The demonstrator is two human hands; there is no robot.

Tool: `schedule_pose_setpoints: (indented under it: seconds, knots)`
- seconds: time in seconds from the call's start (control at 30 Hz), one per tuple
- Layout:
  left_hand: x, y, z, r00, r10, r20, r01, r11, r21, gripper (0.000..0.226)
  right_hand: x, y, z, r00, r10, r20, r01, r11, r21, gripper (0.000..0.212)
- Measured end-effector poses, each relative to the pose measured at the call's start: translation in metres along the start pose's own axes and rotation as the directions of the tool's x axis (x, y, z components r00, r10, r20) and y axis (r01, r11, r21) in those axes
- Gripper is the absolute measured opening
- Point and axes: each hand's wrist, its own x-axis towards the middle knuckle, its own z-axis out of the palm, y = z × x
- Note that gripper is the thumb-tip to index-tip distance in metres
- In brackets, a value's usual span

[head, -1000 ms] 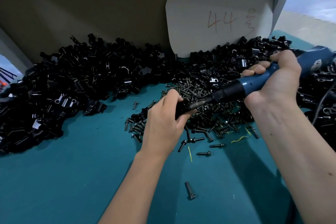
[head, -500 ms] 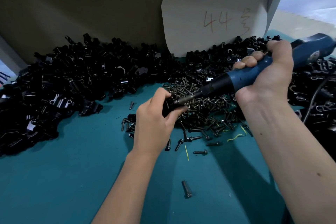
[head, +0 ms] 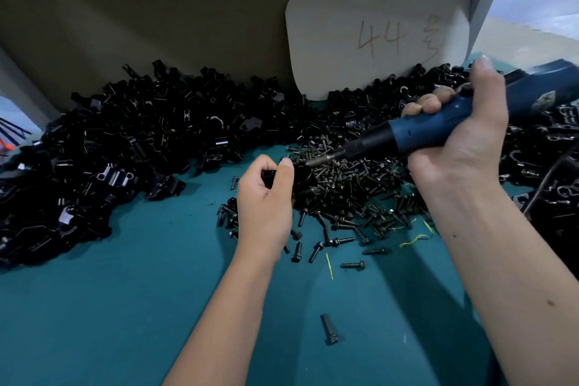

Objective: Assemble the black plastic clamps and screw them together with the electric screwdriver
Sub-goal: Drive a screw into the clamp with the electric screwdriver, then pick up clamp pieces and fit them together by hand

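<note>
Left hand (head: 266,197): fingers curled round a black clamp (head: 282,178), held over the bench's (head: 109,307) middle, beside the screw pile (head: 344,191).
Right hand (head: 460,138): fingers wrapped round the blue electric screwdriver (head: 423,135).
Bit: points at the clamp, apparently near its screw.
Advice: keep the bit square to the screw and brace the clamp firmly.

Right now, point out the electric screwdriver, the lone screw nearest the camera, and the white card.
electric screwdriver (head: 438,130), head view, blue body
lone screw (head: 329,330), head view, shank
white card (head: 376,9), head view, blank face
</note>
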Motion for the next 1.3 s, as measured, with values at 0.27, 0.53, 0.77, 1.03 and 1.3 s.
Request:
schedule_pose_setpoints:
  seconds: [0.27, 0.53, 0.77, 1.03, 1.3]
  knots:
    - [0.018, 0.009, -0.030, 0.917, -0.181, -0.356, 0.059, 0.943, -0.328, 0.032, 0.004, -0.016, 0.004, 0.969, -0.030, -0.246, 0.041, 0.998, 0.039, 0.041]
    - [0.009, 0.004, -0.014, 0.958, -0.125, -0.256, 0.020, 0.926, -0.376, 0.036, 0.002, 0.020, -0.013, 0.954, 0.228, -0.197, -0.297, 0.820, -0.490, 0.044]
    - [0.005, 0.009, -0.010, 0.962, -0.189, -0.195, 0.078, 0.881, -0.467, 0.012, -0.005, 0.047, -0.018, 0.981, 0.196, -0.012, -0.118, 0.540, -0.834, 0.044]
    - [0.006, 0.010, -0.009, 0.971, -0.216, -0.104, 0.142, 0.868, -0.476, 0.019, 0.000, 0.039, -0.032, 0.987, 0.100, 0.125, 0.139, -0.152, -0.978, 0.048]
    - [0.000, 0.020, -0.002, 0.993, 0.058, -0.101, -0.072, 0.988, -0.139, 0.017, -0.010, 0.031, -0.026, 0.890, 0.148, 0.432, 0.443, -0.047, -0.895, 0.034]
